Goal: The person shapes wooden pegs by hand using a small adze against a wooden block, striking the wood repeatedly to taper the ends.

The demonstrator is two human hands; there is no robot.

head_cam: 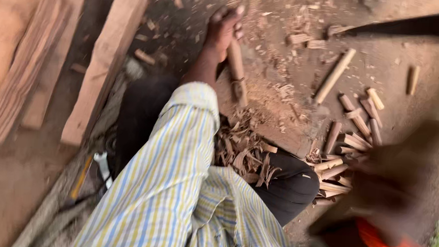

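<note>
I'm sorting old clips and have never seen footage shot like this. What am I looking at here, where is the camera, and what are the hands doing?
There is no machine here: a camera worn on a person's head looks down at their own arms and lap. The striped sleeve leads up to the left hand, which grips a short wooden stick standing on the dirt ground. The right hand is a blur at the lower right, next to something orange; what it holds cannot be told. Between them lie a pile of cut wooden pegs and curled wood shavings, some on the person's dark trousers. Rough planks lie to the left.
</note>
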